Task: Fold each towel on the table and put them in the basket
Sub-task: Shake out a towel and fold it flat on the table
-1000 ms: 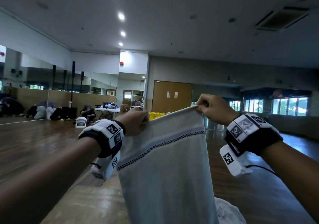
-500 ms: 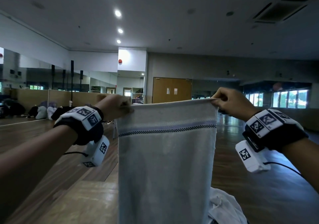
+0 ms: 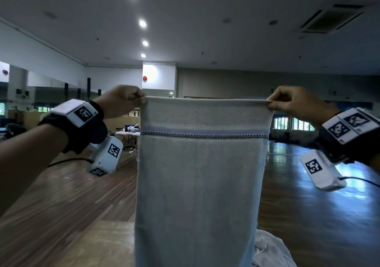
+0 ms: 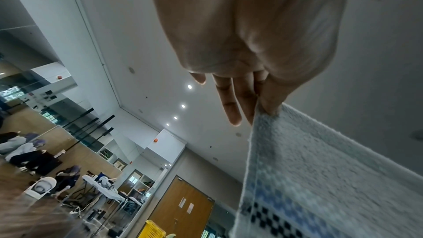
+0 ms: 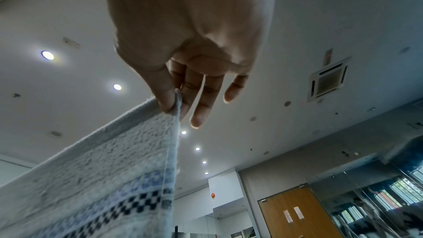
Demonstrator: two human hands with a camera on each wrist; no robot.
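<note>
The person holds a pale grey terry towel point(image 3: 199, 184) up in the air, stretched flat between both hands. The left hand point(image 3: 121, 100) pinches the top corner at about ten o'clock of the head view, thumb pressed against fingers on the hem; the right hand point(image 3: 296, 102) pinches the opposite corner at about two o'clock the same way. The wrist views confirm both pinches, with the remaining fingers loose beside the cloth. The top edge runs taut and level, and a blue band with a black checkered stripe point(image 3: 203, 136) crosses just below it. The towel hangs straight down toward six o'clock, its lower end out of sight.

As a judgement, folding of this towel has barely begun: it is spread open, with no fold visible. A crumpled white cloth point(image 3: 271, 252), probably another towel, lies at about five o'clock on the wooden table point(image 3: 82, 244), unfolded. A yellow basket point(image 4: 152, 231) shows far off in the left wrist view; whether it is the task's basket cannot be told. Most of the work seems left.
</note>
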